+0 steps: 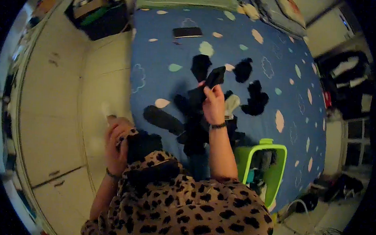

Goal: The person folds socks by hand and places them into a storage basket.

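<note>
Over a blue, cloud-patterned bedsheet (256, 127), the right hand (214, 103) pinches a black fabric piece (216, 76). The left hand's (117, 145) grip is unclear.

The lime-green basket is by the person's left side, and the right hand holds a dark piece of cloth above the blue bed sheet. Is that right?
Not quite: the head view shows the lime-green basket by the person's right side. The right hand does hold a dark piece of cloth above the blue bed sheet.

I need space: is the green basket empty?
Not empty: dark items and a teal item show inside the green basket; how full, cannot tell.
</note>
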The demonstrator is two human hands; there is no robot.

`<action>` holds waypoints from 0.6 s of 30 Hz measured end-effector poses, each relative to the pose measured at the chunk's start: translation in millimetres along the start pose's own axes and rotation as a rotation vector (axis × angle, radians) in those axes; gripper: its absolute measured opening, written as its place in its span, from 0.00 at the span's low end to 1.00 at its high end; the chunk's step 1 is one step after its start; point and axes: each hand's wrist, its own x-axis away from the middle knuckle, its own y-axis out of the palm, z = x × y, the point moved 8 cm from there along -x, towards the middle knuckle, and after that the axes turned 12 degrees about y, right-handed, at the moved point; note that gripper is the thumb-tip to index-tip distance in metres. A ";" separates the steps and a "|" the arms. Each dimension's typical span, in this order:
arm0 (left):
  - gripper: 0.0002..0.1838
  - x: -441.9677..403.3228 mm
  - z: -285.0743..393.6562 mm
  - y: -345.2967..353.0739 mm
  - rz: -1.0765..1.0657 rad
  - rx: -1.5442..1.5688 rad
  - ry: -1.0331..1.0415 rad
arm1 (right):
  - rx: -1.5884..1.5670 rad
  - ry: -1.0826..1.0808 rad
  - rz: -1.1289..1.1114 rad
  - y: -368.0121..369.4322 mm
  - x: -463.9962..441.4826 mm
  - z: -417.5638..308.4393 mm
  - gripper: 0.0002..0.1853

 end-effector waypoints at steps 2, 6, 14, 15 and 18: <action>0.19 -24.2 2.8 18.8 -0.109 0.271 -0.051 | 0.046 0.066 -0.120 23.9 14.5 26.4 0.08; 0.16 -57.5 23.2 53.5 -0.061 0.695 -0.359 | 0.502 0.145 -0.234 98.4 64.5 34.3 0.11; 0.13 -32.7 29.4 54.2 0.349 1.375 -0.567 | 0.213 0.095 -0.259 120.1 101.3 34.6 0.13; 0.13 -28.7 30.1 54.4 0.350 1.371 -0.561 | 0.179 0.133 -0.262 119.4 103.4 38.8 0.12; 0.15 -16.2 31.8 51.1 0.405 1.376 -0.520 | 0.205 0.095 -0.260 111.5 106.3 46.6 0.10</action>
